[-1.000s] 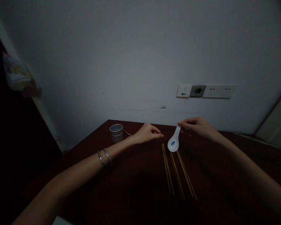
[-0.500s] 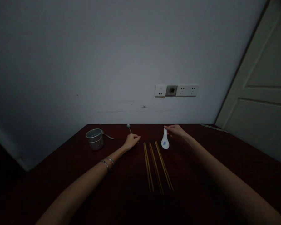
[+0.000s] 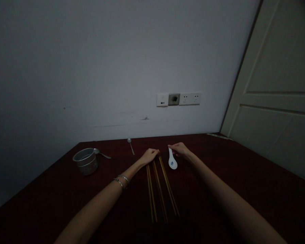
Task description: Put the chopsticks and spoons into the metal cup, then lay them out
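Note:
My right hand (image 3: 179, 149) pinches the handle of a white Chinese soup spoon (image 3: 172, 163), which has a blue mark in its bowl. The spoon's bowl points toward me. My left hand (image 3: 150, 156), with bracelets at the wrist, is over the far ends of the chopsticks (image 3: 159, 189). Its fingers are drawn together, and what they hold, if anything, is hidden. The chopsticks lie side by side in pairs, pointing away from me. Behind my left hand a small metal spoon (image 3: 131, 147) rests on the table.
A grey metal cup (image 3: 86, 162) stands at the left of the dark red table (image 3: 205, 156). Beside it lies another metal spoon (image 3: 103, 155). At the back rises a wall with sockets (image 3: 190, 98); a door (image 3: 271, 112) stands at the right.
My left hand has moved right, away from the small metal spoon and over the chopsticks' far ends. My right hand still holds the soup spoon. The view has shifted slightly.

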Motion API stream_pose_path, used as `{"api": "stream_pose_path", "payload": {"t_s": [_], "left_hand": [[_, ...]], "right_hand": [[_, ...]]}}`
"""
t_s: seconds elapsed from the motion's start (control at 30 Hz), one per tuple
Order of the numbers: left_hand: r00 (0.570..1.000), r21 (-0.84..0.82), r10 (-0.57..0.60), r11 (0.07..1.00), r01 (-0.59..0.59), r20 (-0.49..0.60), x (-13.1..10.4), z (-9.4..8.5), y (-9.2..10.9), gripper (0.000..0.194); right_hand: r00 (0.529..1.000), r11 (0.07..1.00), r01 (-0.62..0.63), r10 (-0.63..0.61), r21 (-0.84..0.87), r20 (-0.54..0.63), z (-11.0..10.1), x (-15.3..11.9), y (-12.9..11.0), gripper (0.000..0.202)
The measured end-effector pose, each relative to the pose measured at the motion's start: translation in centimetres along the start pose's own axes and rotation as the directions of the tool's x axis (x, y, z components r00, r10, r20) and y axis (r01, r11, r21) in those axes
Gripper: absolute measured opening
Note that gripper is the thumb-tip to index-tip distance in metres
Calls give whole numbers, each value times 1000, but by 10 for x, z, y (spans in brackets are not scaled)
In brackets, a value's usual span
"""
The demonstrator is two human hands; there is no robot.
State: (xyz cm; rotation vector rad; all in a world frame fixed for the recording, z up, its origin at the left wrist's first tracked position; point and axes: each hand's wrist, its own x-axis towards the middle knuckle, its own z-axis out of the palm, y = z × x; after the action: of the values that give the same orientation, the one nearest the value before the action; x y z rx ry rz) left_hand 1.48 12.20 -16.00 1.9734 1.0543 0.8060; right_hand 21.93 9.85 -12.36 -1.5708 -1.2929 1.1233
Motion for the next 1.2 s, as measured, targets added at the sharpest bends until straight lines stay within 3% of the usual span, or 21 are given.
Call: {"api": "stream_pose_path", "payload": {"t_s": [0.67, 0.83, 1.0, 1.2], "left_hand": [[1000, -99, 21, 995, -23, -21, 1, 10, 2, 39], [991, -176, -71, 983, 51, -112, 3, -4, 1, 34], [956, -316, -216, 938, 145, -200, 3, -21, -13, 32], [921, -545, -313, 826, 143, -233, -4, -26, -26, 32]], "right_hand": [[998, 1000, -14, 14, 0, 67, 13, 3, 9, 31], [997, 1000, -25, 26, -16, 76, 13, 6, 11, 32], [995, 999, -17, 21, -33, 102, 14, 8, 15, 29], [994, 1000, -12, 12, -1, 104, 15, 1, 14, 25]]}}
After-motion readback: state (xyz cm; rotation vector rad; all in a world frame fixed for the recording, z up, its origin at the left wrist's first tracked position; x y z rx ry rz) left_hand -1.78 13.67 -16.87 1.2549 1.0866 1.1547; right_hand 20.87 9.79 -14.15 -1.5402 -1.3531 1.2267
